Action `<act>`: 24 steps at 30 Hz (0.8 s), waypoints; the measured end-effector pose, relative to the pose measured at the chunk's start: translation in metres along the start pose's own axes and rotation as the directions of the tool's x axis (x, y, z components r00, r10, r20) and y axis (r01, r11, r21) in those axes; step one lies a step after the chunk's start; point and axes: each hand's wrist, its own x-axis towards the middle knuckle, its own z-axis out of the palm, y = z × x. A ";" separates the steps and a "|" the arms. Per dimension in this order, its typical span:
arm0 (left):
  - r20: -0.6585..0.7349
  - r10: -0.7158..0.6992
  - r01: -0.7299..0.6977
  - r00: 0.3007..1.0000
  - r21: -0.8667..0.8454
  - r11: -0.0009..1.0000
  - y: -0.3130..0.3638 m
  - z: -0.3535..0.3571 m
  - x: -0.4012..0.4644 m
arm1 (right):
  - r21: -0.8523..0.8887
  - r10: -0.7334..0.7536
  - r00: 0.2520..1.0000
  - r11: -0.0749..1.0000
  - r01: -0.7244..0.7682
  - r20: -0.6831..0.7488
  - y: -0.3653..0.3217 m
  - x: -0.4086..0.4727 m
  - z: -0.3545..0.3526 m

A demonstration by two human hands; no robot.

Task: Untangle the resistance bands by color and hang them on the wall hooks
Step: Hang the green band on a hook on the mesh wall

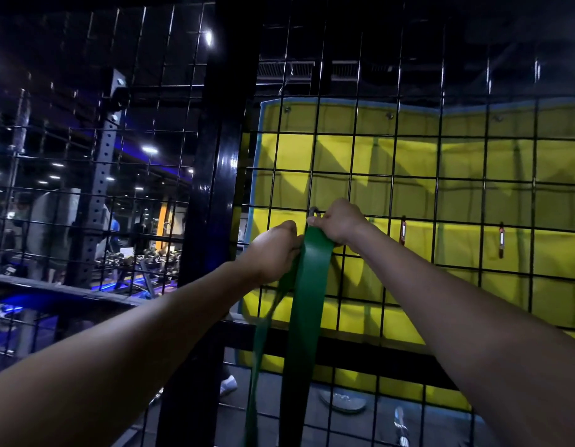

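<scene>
Both hands, left hand (pixel 273 250) and right hand (pixel 339 222), grip the green resistance band (pixel 308 301); loop it fully over the hook (pixel 313 211) before letting go.

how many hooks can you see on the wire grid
3: a grey hook by the right hand, above the green resistance band, and two hooks further right. Others may be hidden.

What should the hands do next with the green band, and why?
Probably lift the green band up and slip its top loop over the hook. Both the left hand and right hand grip the band's top just below that hook, so it doesn't look hung yet.
</scene>
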 end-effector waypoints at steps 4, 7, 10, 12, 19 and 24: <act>-0.172 -0.161 0.118 0.972 -0.233 0.965 0.008 0.000 -0.002 | 0.007 0.008 1.000 1.000 -0.008 0.019 -0.002 -0.002 0.000; -0.225 -0.320 0.172 0.920 -0.501 0.848 0.019 0.003 -0.004 | 0.044 0.021 1.000 0.999 -0.021 0.012 -0.001 0.000 0.002; -0.203 -0.415 0.170 0.887 -0.691 0.703 0.022 0.008 -0.002 | 0.069 0.033 0.999 0.997 -0.034 0.025 0.000 0.002 0.003; -0.218 -0.410 0.169 0.886 -0.671 0.722 0.022 0.011 0.000 | 0.081 0.028 0.999 0.996 -0.031 0.032 0.002 0.005 0.004; -0.201 -0.236 0.125 0.951 -0.448 0.885 0.015 0.008 0.007 | 0.002 -0.014 1.000 1.000 0.014 -0.009 0.005 0.004 0.003; -0.116 -0.243 0.164 0.963 -0.463 0.871 0.019 0.006 0.005 | -0.062 -0.025 0.999 0.998 0.024 -0.026 0.004 0.001 0.001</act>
